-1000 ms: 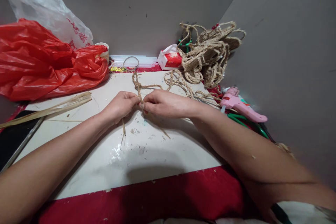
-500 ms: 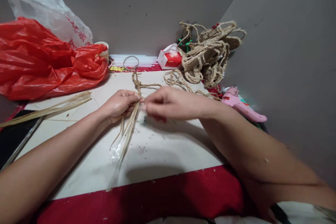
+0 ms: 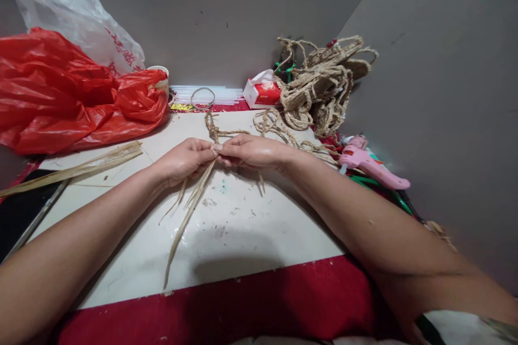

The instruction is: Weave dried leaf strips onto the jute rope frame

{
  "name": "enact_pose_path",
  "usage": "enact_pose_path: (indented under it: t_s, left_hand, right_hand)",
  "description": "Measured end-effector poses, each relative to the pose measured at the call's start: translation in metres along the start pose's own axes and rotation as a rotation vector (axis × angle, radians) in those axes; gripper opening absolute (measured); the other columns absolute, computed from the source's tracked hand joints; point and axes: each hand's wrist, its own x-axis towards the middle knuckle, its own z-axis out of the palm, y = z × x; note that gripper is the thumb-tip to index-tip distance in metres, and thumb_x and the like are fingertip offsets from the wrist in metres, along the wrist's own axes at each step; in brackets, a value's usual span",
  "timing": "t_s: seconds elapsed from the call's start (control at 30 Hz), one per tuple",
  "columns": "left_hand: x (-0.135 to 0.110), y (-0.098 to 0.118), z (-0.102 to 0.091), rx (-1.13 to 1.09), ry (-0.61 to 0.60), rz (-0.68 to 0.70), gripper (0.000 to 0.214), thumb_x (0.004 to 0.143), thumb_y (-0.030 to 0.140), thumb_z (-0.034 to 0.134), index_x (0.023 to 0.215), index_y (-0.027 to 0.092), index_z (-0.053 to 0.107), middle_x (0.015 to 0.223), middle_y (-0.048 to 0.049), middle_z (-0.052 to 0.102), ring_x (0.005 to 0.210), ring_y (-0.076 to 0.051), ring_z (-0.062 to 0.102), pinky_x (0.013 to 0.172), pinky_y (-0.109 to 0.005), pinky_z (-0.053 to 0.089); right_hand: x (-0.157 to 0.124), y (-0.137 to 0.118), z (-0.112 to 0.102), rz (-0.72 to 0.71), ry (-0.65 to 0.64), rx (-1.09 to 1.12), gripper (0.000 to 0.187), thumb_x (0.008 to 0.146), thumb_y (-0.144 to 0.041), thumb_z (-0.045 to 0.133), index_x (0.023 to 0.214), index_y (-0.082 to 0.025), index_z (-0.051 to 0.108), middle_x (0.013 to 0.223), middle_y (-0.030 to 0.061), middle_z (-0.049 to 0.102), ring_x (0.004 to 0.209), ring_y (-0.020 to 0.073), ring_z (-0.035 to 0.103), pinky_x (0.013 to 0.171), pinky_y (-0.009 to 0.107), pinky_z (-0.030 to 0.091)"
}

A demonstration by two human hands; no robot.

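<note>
Both my hands meet over the white board [image 3: 259, 237], pinching the lower end of a braided straw cord [image 3: 211, 125]. My left hand [image 3: 186, 160] is closed on the dry straw strands [image 3: 190, 210], which hang down toward the board's near edge. Fingertips of my right hand [image 3: 251, 152] press together beside the left thumb, on the same strands. One short strand end [image 3: 261, 182] sticks out below the right hand. The exact point of the grip is hidden by the fingers. From the cord, a thin twisted piece [image 3: 234, 132] runs right behind my right hand.
A big bundle of braided straw rope [image 3: 324, 81] is piled at the back right, near a tissue pack [image 3: 263, 90]. A pink glue gun [image 3: 370, 164] lies at the right. Red plastic bag [image 3: 81, 97], loose straw [image 3: 93, 164] and a dark flat device [image 3: 28, 205] are at left.
My right hand, blurred before, has come in to the left hand's fingertips and pinches there. A strand end now shows below it, and the long hanging strand has swung slightly left.
</note>
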Motion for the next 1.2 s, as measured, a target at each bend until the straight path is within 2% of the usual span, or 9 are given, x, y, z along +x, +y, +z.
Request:
enact_pose_path:
  t_s: [0.17, 0.33, 0.47, 0.6, 0.73, 0.87, 1.07, 1.13, 1.2]
  left_hand:
    - [-0.005, 0.011, -0.008, 0.304, 0.045, 0.059, 0.014, 0.077, 0.025, 0.054, 0.069, 0.014, 0.059, 0.050, 0.0053, 0.043, 0.043, -0.005, 0.029, 0.044, -0.018, 0.022]
    - [-0.014, 0.027, -0.012, 0.748, 0.135, 0.119, 0.018, 0.075, 0.024, 0.052, 0.065, 0.014, 0.062, 0.054, 0.0022, 0.049, 0.052, -0.010, 0.038, 0.052, -0.020, 0.027]
    - [-0.022, 0.024, 0.009, 1.102, 0.300, 0.068, 0.019, 0.078, 0.028, 0.050, 0.067, 0.016, 0.060, 0.058, -0.0035, 0.052, 0.054, -0.015, 0.043, 0.053, -0.025, 0.025]
    - [-0.028, 0.011, 0.037, 1.274, 0.376, 0.043, 0.017, 0.075, 0.013, 0.049, 0.084, 0.014, 0.063, 0.062, -0.0080, 0.056, 0.064, -0.022, 0.054, 0.059, -0.028, 0.030]
    - [-0.035, 0.009, 0.050, 1.099, 0.262, 0.061, 0.011, 0.065, 0.009, 0.058, 0.058, 0.017, 0.056, 0.050, -0.0029, 0.048, 0.055, -0.018, 0.050, 0.056, -0.027, 0.031]
    - [-0.038, 0.026, 0.033, 0.872, 0.028, 0.085, 0.023, 0.066, 0.015, 0.058, 0.045, 0.018, 0.049, 0.044, 0.0002, 0.045, 0.044, -0.011, 0.038, 0.047, -0.025, 0.027]
    - [-0.010, 0.021, -0.012, 0.421, 0.452, 0.181, 0.007, 0.071, 0.016, 0.054, 0.064, 0.015, 0.056, 0.059, -0.0005, 0.057, 0.051, -0.009, 0.048, 0.051, -0.019, 0.035]
    - [-0.002, 0.011, -0.012, 0.175, 0.415, 0.084, 0.006, 0.074, 0.018, 0.053, 0.070, 0.015, 0.056, 0.063, -0.0018, 0.059, 0.052, -0.009, 0.051, 0.051, -0.019, 0.039]
    - [0.001, 0.002, -0.005, -0.010, 0.273, -0.029, 0.011, 0.078, 0.022, 0.050, 0.071, 0.015, 0.055, 0.062, -0.0030, 0.059, 0.048, -0.009, 0.050, 0.048, -0.020, 0.039]
  right_hand:
    - [0.004, 0.002, 0.005, 0.067, -0.019, 0.303, 0.033, 0.085, -0.032, 0.058, 0.060, -0.015, 0.046, 0.039, -0.0095, 0.030, 0.032, 0.0016, 0.014, 0.031, 0.015, 0.010]
    - [0.003, 0.001, 0.021, 0.122, 0.098, 0.464, 0.028, 0.088, -0.023, 0.050, 0.062, -0.013, 0.050, 0.038, -0.0098, 0.026, 0.031, 0.0014, 0.013, 0.031, 0.015, 0.009]
    - [0.001, 0.001, 0.033, 0.095, 0.174, 0.566, 0.025, 0.088, -0.020, 0.049, 0.064, -0.014, 0.049, 0.039, -0.0094, 0.029, 0.031, 0.0018, 0.016, 0.031, 0.015, 0.010]
    - [-0.001, 0.000, 0.039, 0.109, 0.222, 0.592, 0.032, 0.082, -0.014, 0.052, 0.054, -0.017, 0.036, 0.038, -0.0086, 0.029, 0.032, 0.0016, 0.016, 0.031, 0.015, 0.011]
    - [-0.003, -0.003, 0.039, 0.138, 0.196, 0.573, 0.022, 0.079, -0.008, 0.051, 0.058, -0.013, 0.048, 0.038, -0.0095, 0.027, 0.033, 0.0012, 0.014, 0.030, 0.013, 0.011]
    - [-0.005, -0.006, 0.033, 0.140, 0.127, 0.550, 0.017, 0.080, -0.009, 0.051, 0.064, -0.011, 0.052, 0.039, -0.0105, 0.025, 0.034, 0.0009, 0.013, 0.032, 0.012, 0.011]
    - [-0.004, -0.004, 0.023, 0.108, 0.021, 0.502, 0.016, 0.083, -0.010, 0.048, 0.069, -0.009, 0.056, 0.043, -0.0107, 0.023, 0.036, 0.0017, 0.010, 0.032, 0.013, 0.010]
    - [-0.003, -0.003, 0.021, 0.104, 0.004, 0.491, 0.016, 0.083, -0.010, 0.048, 0.069, -0.009, 0.056, 0.043, -0.0109, 0.023, 0.036, 0.0016, 0.010, 0.032, 0.013, 0.010]
    - [-0.003, -0.003, 0.020, 0.090, -0.019, 0.467, 0.016, 0.082, -0.011, 0.050, 0.067, -0.009, 0.055, 0.043, -0.0108, 0.023, 0.036, 0.0013, 0.011, 0.032, 0.013, 0.010]
